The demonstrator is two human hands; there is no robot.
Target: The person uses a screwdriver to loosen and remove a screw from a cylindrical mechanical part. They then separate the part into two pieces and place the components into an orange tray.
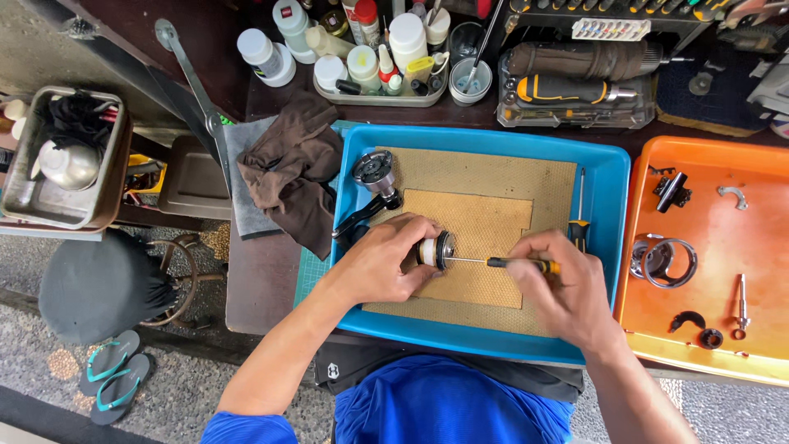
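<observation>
- Right hand [567, 296], nearest the viewer: closed around the black-and-yellow handle of a slim screwdriver [509, 263], whose thin steel shaft runs leftward to the part held opposite.
- Left hand [382, 263]: fingers wrapped about a small round metal reel spool with a pale, cream-coloured core [431, 249], held on its side just above the tan woven mat [485, 226] in the middle of the blue plastic tray [612, 205].
- Handling, as judged: the spool looks compact, rigid and fairly light; its smooth metal flange is probably slippery (any grease would make it more so), so the ridged rim and the core seem the safest holds, with the fine central fitting left free for the driver tip.
- Behind the left hand: a black-handled reel body with a round silver face [374, 177] lies in the tray's far left corner, and a second small screwdriver [580, 218] rests near the right wall.
- To the right: an orange plastic tray [723, 362] holds loose metal rings and small parts, well apart.
- Farther left: a crumpled brown cloth [288, 173].
- Farthest: a clear tub of small white bottles [370, 66].
</observation>
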